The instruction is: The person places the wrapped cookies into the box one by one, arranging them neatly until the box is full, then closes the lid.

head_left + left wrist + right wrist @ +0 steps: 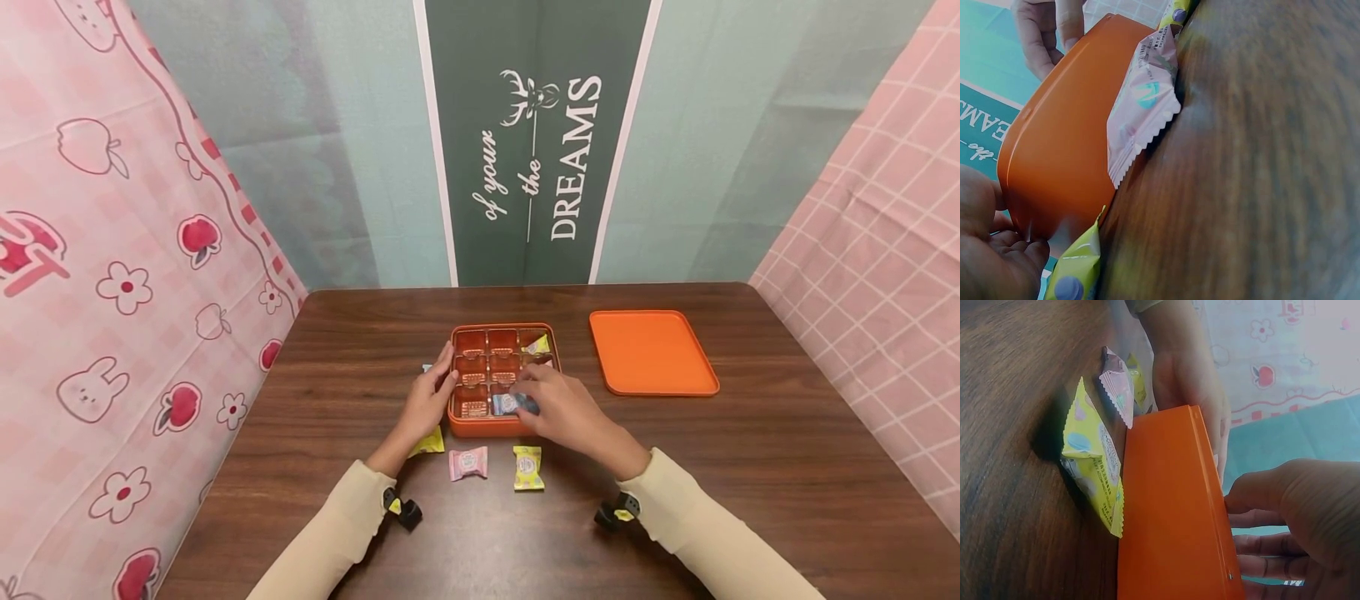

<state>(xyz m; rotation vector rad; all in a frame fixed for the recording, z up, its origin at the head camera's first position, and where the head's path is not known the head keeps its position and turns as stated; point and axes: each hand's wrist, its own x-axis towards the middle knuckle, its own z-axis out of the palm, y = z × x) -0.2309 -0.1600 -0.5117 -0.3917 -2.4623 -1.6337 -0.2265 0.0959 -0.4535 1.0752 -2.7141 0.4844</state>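
Observation:
An orange box [491, 427] with several clear compartments sits mid-table. My left hand [427, 406] rests along its left side, fingers extended against the wall and rim. My right hand [566, 410] reaches over the box's front right part and pinches the right end of a blue wrapped candy [507, 404], which is at the front middle compartment. A yellow wrapped candy [536, 344] lies in the back right compartment. Below it, a pinkish wrapper [548, 363] is mostly hidden by my right hand. In the right wrist view, the box wall [1166, 506] hides the pinched candy.
In front of the box lie a pink candy [468, 463] and a yellow candy [528, 468]. Another yellow candy [429, 442] is partly under my left wrist, and a bluish wrapper [426, 367] peeks out beyond that hand. An orange lid [654, 353] lies to the right.

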